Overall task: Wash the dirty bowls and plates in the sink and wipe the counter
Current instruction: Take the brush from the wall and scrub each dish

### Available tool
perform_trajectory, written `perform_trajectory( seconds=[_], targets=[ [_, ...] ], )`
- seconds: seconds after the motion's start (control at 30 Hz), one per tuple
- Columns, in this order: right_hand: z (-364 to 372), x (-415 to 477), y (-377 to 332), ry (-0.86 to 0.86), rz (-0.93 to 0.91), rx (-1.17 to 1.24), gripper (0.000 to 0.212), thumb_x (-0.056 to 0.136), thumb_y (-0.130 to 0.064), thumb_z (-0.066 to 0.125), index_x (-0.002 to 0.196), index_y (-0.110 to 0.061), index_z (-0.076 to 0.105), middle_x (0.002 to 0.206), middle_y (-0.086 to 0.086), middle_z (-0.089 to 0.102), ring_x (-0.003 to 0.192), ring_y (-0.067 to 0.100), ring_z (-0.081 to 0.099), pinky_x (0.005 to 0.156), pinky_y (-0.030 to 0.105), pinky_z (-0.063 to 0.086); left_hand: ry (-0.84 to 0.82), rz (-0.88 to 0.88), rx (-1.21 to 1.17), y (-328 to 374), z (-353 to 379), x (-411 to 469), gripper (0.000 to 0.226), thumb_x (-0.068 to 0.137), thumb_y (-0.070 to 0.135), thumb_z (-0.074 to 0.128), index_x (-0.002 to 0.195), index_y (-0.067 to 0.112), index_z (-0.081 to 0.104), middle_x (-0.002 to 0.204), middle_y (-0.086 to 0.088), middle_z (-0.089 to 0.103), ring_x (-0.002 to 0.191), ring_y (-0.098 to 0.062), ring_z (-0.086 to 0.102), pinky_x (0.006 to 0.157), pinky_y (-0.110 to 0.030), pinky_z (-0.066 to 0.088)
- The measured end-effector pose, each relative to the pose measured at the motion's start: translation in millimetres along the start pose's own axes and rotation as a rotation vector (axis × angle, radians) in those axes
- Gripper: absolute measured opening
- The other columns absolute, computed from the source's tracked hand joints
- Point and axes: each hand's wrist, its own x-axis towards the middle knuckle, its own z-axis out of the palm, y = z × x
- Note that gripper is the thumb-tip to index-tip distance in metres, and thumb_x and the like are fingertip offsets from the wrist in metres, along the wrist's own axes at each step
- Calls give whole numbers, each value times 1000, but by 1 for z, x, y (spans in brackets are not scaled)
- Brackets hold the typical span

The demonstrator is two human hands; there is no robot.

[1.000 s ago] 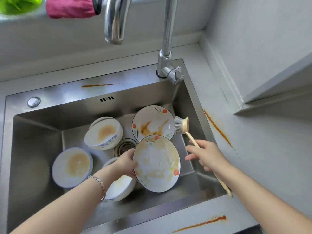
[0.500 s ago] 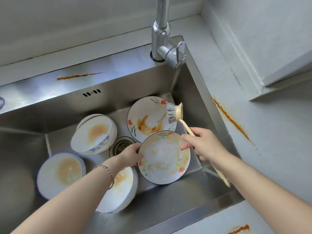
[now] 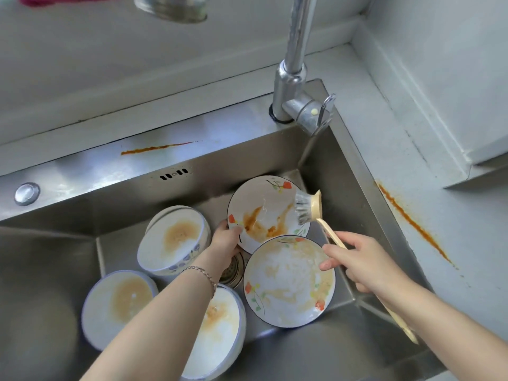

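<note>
Two flowered plates lie in the steel sink. The far plate carries orange-brown sauce, and my left hand grips its left rim. The near plate lies flat with pale smears. My right hand holds the wooden handle of a dish brush, whose bristles sit at the far plate's right rim. Three stained white bowls rest to the left: one tilted, one at the lower left, one under my left forearm.
The tap rises at the sink's back right corner and its spout hangs overhead. Orange sauce streaks mark the back ledge and the grey counter at the right. A drain sits between the dishes.
My left hand let go of the near plate, which now lies flat, and took the far plate's left rim. The brush stays near the far plate's right edge. The camera view shifted.
</note>
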Motion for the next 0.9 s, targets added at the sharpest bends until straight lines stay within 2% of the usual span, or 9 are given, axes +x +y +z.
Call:
perform_trajectory(
  seconds=[0.1,0.2,0.3,0.37,0.47,0.63,0.8,0.9],
  targets=[
    [-2,0,0,-5,-3,-1,14,87,-12,55,93,-21,64,79,18,71,26,5,25,30,16,19,23,14,62,-1,6,6,27,98,7,43,124,6,51,116,-14,59,98,-29,58,84,-41,51],
    [-4,-3,-4,-25,-22,11,15,88,-7,54,91,-18,64,82,21,69,24,2,38,28,10,24,36,40,95,-2,9,11,31,93,-7,43,121,2,54,116,-17,60,104,-34,59,90,-46,51],
    [-5,-7,-5,-41,-40,7,17,88,-6,53,96,-16,65,84,21,68,26,-2,42,29,8,28,39,117,170,-1,11,13,31,85,-15,49,107,5,56,113,-19,61,98,-34,59,86,-45,53],
    [-7,-8,-4,-43,-39,2,17,89,-7,54,98,-17,65,86,20,69,26,-2,42,29,8,28,19,148,202,1,10,10,31,82,-16,50,102,8,52,103,-17,62,91,-31,59,80,-41,55],
    [-11,-9,-3,-31,-37,12,18,88,-9,55,93,-24,63,87,21,70,27,-2,42,29,8,28,-59,163,219,6,7,3,36,84,-14,49,112,8,45,91,-8,60,90,-29,60,72,-36,56],
    [-14,-12,-2,-31,-65,15,21,88,-9,55,105,-17,65,87,20,69,27,-3,43,29,8,28,-209,202,287,14,3,-13,43,87,-14,42,119,15,41,101,-9,63,80,-22,65,58,-37,60],
    [-14,-17,-2,-33,-86,21,25,89,-9,56,113,-15,62,88,17,69,27,-3,44,30,7,30,-207,301,284,20,-10,-27,60,87,-11,42,131,29,41,109,-9,61,90,-26,66,60,-42,59],
    [-12,-20,-4,-47,-85,23,22,89,-7,55,107,-17,63,88,20,69,26,-2,43,30,7,30,-171,375,326,25,-26,-37,65,87,-11,43,131,37,38,109,-5,61,94,-25,66,63,-46,59]
  ],
)
